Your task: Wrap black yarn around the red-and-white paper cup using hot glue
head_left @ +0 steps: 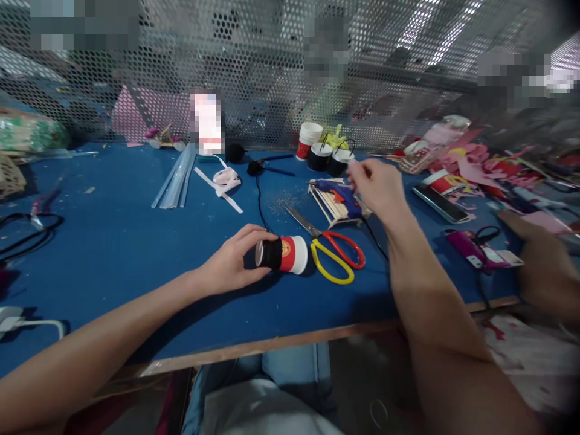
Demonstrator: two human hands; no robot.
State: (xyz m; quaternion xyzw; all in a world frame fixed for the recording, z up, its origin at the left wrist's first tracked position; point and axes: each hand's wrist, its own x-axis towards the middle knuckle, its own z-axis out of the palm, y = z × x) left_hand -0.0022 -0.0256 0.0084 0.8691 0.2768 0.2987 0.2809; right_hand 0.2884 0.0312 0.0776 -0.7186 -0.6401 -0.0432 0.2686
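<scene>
My left hand (240,260) is closed round a small paper cup (294,254) lying on its side on the table. The cup is red and white, with black yarn wound round the end in my grip. From there a black strand (260,205) runs back to a small dark ball (255,168). My right hand (378,187) is raised beside two black-wrapped cups (319,158) with thin loop handles, its thumb and fingers pinched together. What they hold, if anything, I cannot make out. Scissors (333,249) with red and yellow handles lie between my hands.
A blue glue gun (339,194) rests on a wooden-stick rack (330,208). Clear glue sticks (176,181), white ribbon (226,181) and a lit phone (208,124) lie left. Another person's arm (546,266) reaches in at right, near a purple device (475,249). Perforated metal mesh (267,78) borders the back.
</scene>
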